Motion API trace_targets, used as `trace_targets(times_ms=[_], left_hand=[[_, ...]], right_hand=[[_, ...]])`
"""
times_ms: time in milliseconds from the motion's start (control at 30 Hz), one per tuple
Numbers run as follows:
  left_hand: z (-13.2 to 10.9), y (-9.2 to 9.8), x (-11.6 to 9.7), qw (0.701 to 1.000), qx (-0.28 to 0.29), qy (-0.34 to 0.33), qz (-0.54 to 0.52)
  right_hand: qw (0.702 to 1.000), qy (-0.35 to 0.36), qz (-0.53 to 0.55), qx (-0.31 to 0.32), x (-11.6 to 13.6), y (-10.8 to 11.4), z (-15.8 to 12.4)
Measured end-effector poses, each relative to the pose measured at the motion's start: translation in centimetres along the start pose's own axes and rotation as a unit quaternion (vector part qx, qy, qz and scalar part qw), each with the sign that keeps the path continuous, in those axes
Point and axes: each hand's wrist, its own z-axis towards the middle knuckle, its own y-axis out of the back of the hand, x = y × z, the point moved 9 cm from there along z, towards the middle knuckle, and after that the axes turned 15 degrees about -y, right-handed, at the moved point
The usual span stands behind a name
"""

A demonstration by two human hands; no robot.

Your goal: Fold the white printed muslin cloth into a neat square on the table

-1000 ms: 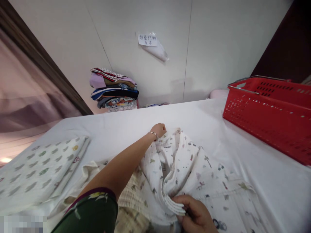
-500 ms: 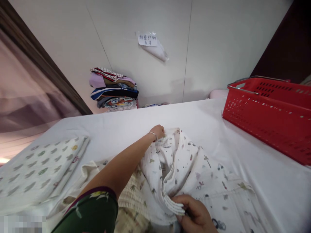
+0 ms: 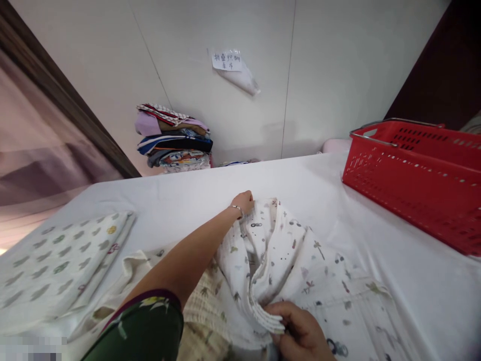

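A white muslin cloth printed with small palm trees and vehicles lies rumpled across the table in front of me. At its far edge, my left hand is closed on the fabric, the arm stretched forward and a bracelet at the wrist. Close to me, my right hand pinches several layered edges of the same cloth between thumb and fingers. Between the two hands the material bends into a curved, open fold. Under my left forearm shows a yellowish crinkled part with plant prints; whether it belongs to the same cloth, I cannot tell.
To the left lies a folded white cloth with grey cloud-like prints. A red plastic basket with metal handles stands at the right on the white-covered table. Beyond the far edge, a stack of folded textiles rests against the wall.
My left hand has shifted very slightly, and the far part of the cloth is a little flatter there. Both hands keep their hold; the view has moved a touch.
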Motion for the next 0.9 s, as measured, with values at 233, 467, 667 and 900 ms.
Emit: trace_targets(times_ms=[233, 467, 667, 900], left_hand=[[0.6, 0.0, -0.2, 0.999, 0.027, -0.021, 0.023], [-0.2, 2.1, -1.5, 0.993, 0.083, -0.028, 0.080], [-2.9, 9.2, -1.7, 0.992, 0.014, 0.004, 0.124], [-9.3, 23.3, -0.3, 0.976, -0.122, 0.070, 0.165]], right_hand=[[1.000, 0.016, 0.006, -0.001, 0.5, 0.0, -0.1], [0.999, 0.046, -0.008, 0.006, 2.2, 0.1, -0.6], [0.990, 0.108, -0.081, -0.048, 5.8, 1.4, -3.6], [0.945, 0.214, -0.065, -0.237, 16.4, 10.4, -9.8]])
